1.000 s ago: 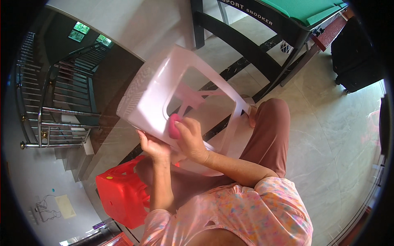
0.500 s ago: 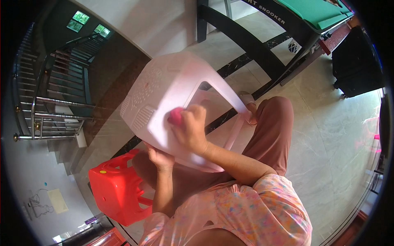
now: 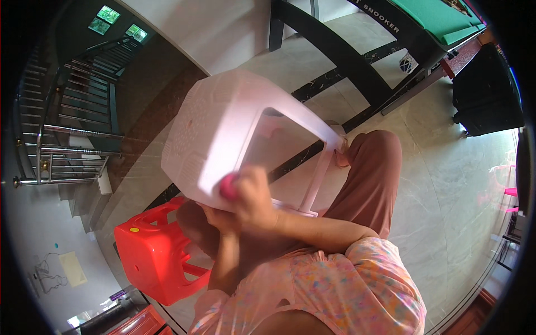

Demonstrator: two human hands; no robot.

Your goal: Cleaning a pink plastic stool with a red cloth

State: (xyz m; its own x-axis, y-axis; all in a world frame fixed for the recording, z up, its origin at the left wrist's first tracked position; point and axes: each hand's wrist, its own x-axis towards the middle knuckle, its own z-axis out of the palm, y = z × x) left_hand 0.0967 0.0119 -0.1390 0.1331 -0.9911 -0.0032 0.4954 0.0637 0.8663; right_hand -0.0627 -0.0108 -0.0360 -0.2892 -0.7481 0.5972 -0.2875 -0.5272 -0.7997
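Observation:
A pale pink plastic stool lies tipped in front of my legs, its perforated seat turned to the left and its legs to the right. My right hand is closed around a magenta wad, perhaps a cloth or sponge; blur hides its kind. That wad is against the stool's side, by the near corner of the seat. Just below, my left hand grips the stool's near edge, its fingers partly hidden behind the plastic and my right hand.
A red plastic stool lies beside my left knee. Beyond stands a snooker table with dark legs. A black suitcase is at the far right. Metal railings border stairs at the left. My bent right leg flanks the pink stool.
My right hand has moved the magenta wad toward me, down the stool's side to near my left hand. The left hand keeps its hold, and the stool has turned slightly.

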